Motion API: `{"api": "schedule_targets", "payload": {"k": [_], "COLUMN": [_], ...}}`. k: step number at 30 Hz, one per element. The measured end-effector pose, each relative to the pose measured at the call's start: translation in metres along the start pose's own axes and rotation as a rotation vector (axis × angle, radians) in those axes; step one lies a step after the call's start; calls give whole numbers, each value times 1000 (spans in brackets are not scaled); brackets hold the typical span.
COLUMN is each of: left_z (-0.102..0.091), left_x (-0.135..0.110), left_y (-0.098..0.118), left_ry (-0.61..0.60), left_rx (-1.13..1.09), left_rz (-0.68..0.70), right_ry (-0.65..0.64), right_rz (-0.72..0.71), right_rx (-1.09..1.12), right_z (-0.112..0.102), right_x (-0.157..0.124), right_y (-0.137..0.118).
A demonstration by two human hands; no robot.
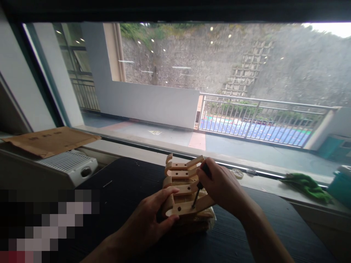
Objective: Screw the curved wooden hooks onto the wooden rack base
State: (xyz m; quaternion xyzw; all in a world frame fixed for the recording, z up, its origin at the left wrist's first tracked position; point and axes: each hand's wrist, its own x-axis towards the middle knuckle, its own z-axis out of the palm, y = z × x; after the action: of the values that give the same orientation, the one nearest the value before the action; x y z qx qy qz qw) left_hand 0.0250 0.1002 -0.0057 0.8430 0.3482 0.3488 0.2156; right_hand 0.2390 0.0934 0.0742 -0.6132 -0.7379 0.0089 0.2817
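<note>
A light wooden rack with several curved hook-shaped arms (182,182) stands on the dark table (274,226), resting on a clear plastic bag. My left hand (152,215) is closed around the rack's near left end, thumb on its front arm. My right hand (222,186) grips a black-handled screwdriver (199,186), its shaft pointing down into the front wooden arm near a hole.
A white appliance with a grille and knob (70,166) sits at the left under a flat cardboard sheet (51,140). On the window sill lie a roll of tape (237,173), a green cloth (307,184) and a teal container (340,186). A large window lies ahead.
</note>
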Motion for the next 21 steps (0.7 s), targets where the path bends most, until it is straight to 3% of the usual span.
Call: {"api": "schedule_targets", "payload": {"k": [7, 13, 21], "left_z": [-1, -2, -1], "left_x": [-1, 0, -1], "left_y": [2, 2, 1], "left_ry": [-20, -31, -6], "left_rx": [8, 16, -10], "left_rz": [-16, -4, -7], "right_ry": [28, -38, 4], "right_rz": [-51, -106, 3], "right_rx": [-36, -50, -89], "right_z": [-12, -11, -1], "right_x": [-7, -9, 0], "right_y": [-4, -13, -5]}}
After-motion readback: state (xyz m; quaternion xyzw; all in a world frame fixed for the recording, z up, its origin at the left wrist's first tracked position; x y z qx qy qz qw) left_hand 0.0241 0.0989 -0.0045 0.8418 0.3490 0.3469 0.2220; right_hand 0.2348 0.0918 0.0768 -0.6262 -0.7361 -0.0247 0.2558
